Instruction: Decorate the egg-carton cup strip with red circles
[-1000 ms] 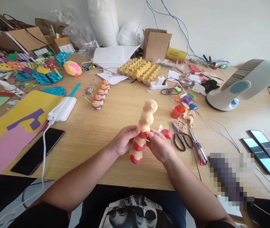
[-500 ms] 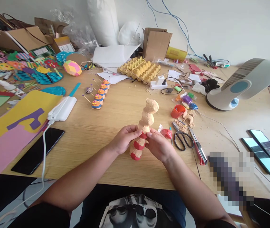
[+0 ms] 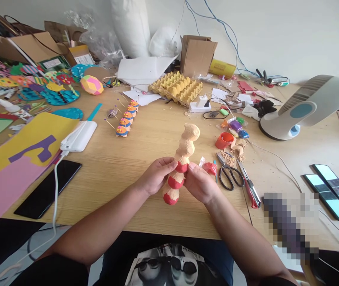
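A bumpy strip of egg carton cups (image 3: 185,149) is held up over the table between my two hands. Its three nearest cups carry red patches, while the far ones are plain tan. My left hand (image 3: 156,174) pinches its left side at the third cup from the near end. On the opposite side, my right hand (image 3: 200,182) grips the same cup with the thumb on the red. Right of my hands lie a red lump in clear plastic (image 3: 209,167), black-handled scissors (image 3: 231,176) and a red utility knife (image 3: 252,190).
A decorated egg-carton caterpillar (image 3: 126,118) with pins stands ahead on the left. Farther back is a yellow egg tray (image 3: 177,88). A white lamp (image 3: 294,107) stands at right, near an orange cup (image 3: 224,140). Left are a power bank (image 3: 81,136) and a black phone (image 3: 48,189).
The egg carton strip has tilted slightly, and its third cup shows more red between my thumbs. My hands keep almost the same place.
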### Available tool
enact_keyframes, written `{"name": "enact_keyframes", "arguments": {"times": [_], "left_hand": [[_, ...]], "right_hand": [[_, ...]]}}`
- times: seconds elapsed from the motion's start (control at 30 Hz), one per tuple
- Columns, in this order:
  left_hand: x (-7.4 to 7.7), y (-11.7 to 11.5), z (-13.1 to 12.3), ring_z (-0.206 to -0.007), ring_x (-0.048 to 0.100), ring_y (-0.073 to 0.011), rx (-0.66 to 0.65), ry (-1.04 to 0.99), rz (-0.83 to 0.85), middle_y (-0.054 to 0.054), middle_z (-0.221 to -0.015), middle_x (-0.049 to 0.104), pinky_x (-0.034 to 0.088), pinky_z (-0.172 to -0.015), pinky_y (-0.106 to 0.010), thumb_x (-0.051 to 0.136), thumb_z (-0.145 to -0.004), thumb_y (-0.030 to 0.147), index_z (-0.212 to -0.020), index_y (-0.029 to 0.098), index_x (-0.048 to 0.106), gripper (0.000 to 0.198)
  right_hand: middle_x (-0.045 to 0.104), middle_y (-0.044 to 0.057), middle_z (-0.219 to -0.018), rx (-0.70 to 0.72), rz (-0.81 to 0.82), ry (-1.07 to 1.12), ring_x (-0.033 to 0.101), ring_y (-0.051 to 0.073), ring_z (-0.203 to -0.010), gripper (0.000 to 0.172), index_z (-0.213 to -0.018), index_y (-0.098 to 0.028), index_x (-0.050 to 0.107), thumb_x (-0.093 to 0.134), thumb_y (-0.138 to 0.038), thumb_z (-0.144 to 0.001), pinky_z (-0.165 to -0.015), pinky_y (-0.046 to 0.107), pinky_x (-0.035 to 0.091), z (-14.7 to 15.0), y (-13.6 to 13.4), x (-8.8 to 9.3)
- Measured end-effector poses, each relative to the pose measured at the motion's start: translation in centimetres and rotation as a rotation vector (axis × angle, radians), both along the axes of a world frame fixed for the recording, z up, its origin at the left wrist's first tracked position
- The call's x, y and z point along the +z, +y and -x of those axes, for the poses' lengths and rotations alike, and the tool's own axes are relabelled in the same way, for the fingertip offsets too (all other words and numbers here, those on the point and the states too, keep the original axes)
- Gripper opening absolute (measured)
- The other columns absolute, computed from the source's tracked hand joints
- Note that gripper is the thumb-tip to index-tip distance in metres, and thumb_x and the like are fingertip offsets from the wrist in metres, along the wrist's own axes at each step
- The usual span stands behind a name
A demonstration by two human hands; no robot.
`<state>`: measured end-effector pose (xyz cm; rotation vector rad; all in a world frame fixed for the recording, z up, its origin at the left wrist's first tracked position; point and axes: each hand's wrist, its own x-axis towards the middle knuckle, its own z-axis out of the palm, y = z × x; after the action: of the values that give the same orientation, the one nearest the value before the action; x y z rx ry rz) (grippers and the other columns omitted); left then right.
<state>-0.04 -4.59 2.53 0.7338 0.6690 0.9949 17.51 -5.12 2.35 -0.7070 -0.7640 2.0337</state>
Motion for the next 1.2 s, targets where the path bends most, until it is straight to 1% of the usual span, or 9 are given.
{"name": "enact_keyframes", "arguments": {"times": [0.13,0.23,0.37,0.47,0.57,0.73,0.87,1.07,1.2], "left_hand": [[0.4,0.0,0.2,-0.068,0.064,-0.0164,-0.014,-0.022,-0.034,-0.007,-0.075,0.071,0.05,-0.066,-0.028,0.077,-0.085,0.056,-0.082,0.012,0.075,0.044],[0.5,0.1,0.4,-0.072,0.064,-0.0164,-0.034,0.023,-0.065,-0.008,-0.079,0.072,0.049,-0.069,-0.028,0.083,-0.082,0.048,-0.085,0.012,0.077,0.037],[0.0,0.3,0.7,-0.081,0.065,-0.0162,0.018,0.142,-0.159,-0.007,-0.087,0.075,0.048,-0.078,-0.028,0.088,-0.077,0.039,-0.091,0.014,0.079,0.031],[-0.7,0.4,0.9,-0.077,0.062,-0.0149,0.039,0.231,-0.19,-0.005,-0.081,0.072,0.047,-0.075,-0.028,0.087,-0.078,0.038,-0.084,0.013,0.077,0.027],[-1.0,0.4,0.9,-0.073,0.061,-0.0148,0.053,0.272,-0.198,-0.003,-0.075,0.069,0.046,-0.072,-0.029,0.085,-0.08,0.037,-0.081,0.013,0.076,0.026],[-0.9,0.2,0.7,-0.071,0.061,-0.0149,0.088,0.228,-0.178,-0.003,-0.074,0.068,0.047,-0.07,-0.029,0.084,-0.079,0.037,-0.081,0.014,0.075,0.025],[-0.6,0.1,0.3,-0.069,0.06,-0.014,0.073,0.161,-0.12,-0.003,-0.073,0.068,0.047,-0.068,-0.028,0.085,-0.079,0.04,-0.083,0.014,0.076,0.028],[-0.1,0.5,0.3,-0.067,0.056,-0.011,0.039,0.031,-0.054,-0.003,-0.073,0.067,0.045,-0.065,-0.025,0.087,-0.077,0.047,-0.084,0.012,0.077,0.037],[-0.3,0.7,0.6,-0.068,0.06,-0.0131,0.012,0.025,-0.047,-0.005,-0.075,0.07,0.046,-0.066,-0.027,0.092,-0.068,0.05,-0.084,0.011,0.078,0.045]], "right_hand": [[0.071,0.003,-0.089,-0.013,-0.022,-0.025,0.064,0.024,-0.091,0.039,-0.096,-0.025,0.07,0.079,-0.06,-0.082,-0.084,0.038,0.05,0.2,0.0,0.0],[0.071,0.003,-0.09,-0.029,-0.009,-0.037,0.063,0.024,-0.092,0.042,-0.098,-0.026,0.07,0.079,-0.063,-0.081,-0.084,0.038,0.051,0.3,0.0,-0.1],[0.072,0.003,-0.09,-0.043,0.005,-0.004,0.062,0.021,-0.086,0.041,-0.097,-0.024,0.072,0.081,-0.06,-0.079,-0.082,0.035,0.052,0.5,0.0,-0.2],[0.071,0.002,-0.089,-0.052,0.021,0.004,0.061,0.019,-0.082,0.037,-0.094,-0.024,0.073,0.081,-0.058,-0.081,-0.08,0.033,0.051,0.5,0.0,-0.2],[0.073,0.002,-0.09,-0.056,0.024,-0.002,0.063,0.019,-0.085,0.037,-0.095,-0.023,0.073,0.08,-0.057,-0.083,-0.083,0.033,0.051,0.5,-0.1,-0.1],[0.074,0.003,-0.089,-0.054,0.024,0.0,0.066,0.021,-0.09,0.038,-0.096,-0.022,0.073,0.079,-0.059,-0.084,-0.087,0.036,0.052,0.5,-0.1,-0.2],[0.075,0.004,-0.089,-0.057,0.027,0.025,0.067,0.021,-0.089,0.039,-0.095,-0.022,0.074,0.08,-0.059,-0.083,-0.088,0.036,0.053,0.6,-0.1,0.0],[0.072,0.001,-0.08,-0.1,0.012,0.033,0.062,0.015,-0.071,0.029,-0.087,-0.02,0.075,0.087,-0.045,-0.08,-0.073,0.03,0.051,0.1,0.1,0.1],[0.069,0.0,-0.073,-0.151,-0.006,-0.018,0.059,0.015,-0.067,0.029,-0.083,-0.02,0.075,0.089,-0.045,-0.077,-0.069,0.03,0.049,0.1,0.0,0.1]]}}
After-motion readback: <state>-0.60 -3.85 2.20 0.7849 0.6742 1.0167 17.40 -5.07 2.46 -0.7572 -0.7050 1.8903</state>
